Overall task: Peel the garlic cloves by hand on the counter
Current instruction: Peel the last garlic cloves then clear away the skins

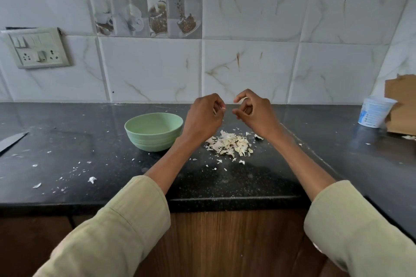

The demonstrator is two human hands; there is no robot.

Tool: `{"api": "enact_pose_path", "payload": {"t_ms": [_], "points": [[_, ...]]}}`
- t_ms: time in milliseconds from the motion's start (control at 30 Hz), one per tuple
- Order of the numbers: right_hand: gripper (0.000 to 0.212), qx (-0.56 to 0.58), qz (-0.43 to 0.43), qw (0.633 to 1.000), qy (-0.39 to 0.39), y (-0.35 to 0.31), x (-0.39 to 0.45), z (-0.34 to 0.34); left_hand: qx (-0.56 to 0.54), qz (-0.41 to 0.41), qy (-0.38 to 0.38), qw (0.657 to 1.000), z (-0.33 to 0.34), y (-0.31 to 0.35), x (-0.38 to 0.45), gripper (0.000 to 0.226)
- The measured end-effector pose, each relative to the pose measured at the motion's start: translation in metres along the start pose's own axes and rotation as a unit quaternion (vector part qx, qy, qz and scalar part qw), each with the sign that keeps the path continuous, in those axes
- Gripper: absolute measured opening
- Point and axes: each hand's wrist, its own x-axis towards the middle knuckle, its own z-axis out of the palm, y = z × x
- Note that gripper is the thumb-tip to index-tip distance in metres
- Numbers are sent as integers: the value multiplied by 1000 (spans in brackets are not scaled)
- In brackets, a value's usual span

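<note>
Hovering mid-frame above the counter (67, 141), left hand (203, 117) pinches a garlic bit (223, 108), fingers curled. Right hand (255, 112) curled too, contents unclear. Peel pile (231, 144) below, beside green bowl (153, 131)

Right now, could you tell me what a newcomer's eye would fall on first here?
Probably the two raised hands at centre, the left hand and right hand, fingers curled close together above the black counter. Below them lies a pale heap of garlic skins, with a green bowl just left of it.
</note>
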Motion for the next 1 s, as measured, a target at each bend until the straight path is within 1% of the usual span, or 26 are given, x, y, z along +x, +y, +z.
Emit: {"api": "enact_pose_path", "payload": {"t_ms": [33, 100, 133, 233, 300, 400, 500, 600, 733, 833, 933, 1000], "points": [[19, -12, -3, 1000, -8, 0, -3, -2, 0, 4, 10, 1000, -5, 3, -1, 3], [10, -36, -3, 999, -35, -5, -11, -9, 10, 3, 21, 1000, -19, 7, -4, 3], [11, -52, 1, 997, -55, -8, -15, -12, 26, 3, 20, 999, -26, 7, -7, 3], [31, -89, 15, 990, -107, -18, -28, -25, 126, 18, 14, 992, -50, 5, -17, 4], [32, -96, 23, 986, -132, -24, -33, -31, 168, 16, 14, 986, -63, 0, -22, 4], [29, -101, 31, 979, -172, -32, -36, -33, 199, -24, -4, 980, -80, -4, -31, 8], [31, -128, 29, 972, -197, -40, -35, -31, 210, -67, 12, 975, -92, -10, -36, 21], [30, -128, 21, 970, -207, -50, -33, -30, 201, -94, 10, 975, -102, -15, -37, 21], [25, -136, 17, 967, -216, -59, -30, -34, 223, -88, -15, 971, -107, -24, -33, 23], [21, -148, 34, 961, -230, -50, -29, -39, 252, -67, -23, 965, -109, -28, -27, 25], [11, -138, 52, 957, -249, -39, -30, -43, 274, -62, -35, 959, -108, -36, -24, 27], [2, -161, 52, 953, -253, -29, -32, -41, 272, -69, -34, 959, -107, -40, -23, 28]]}}
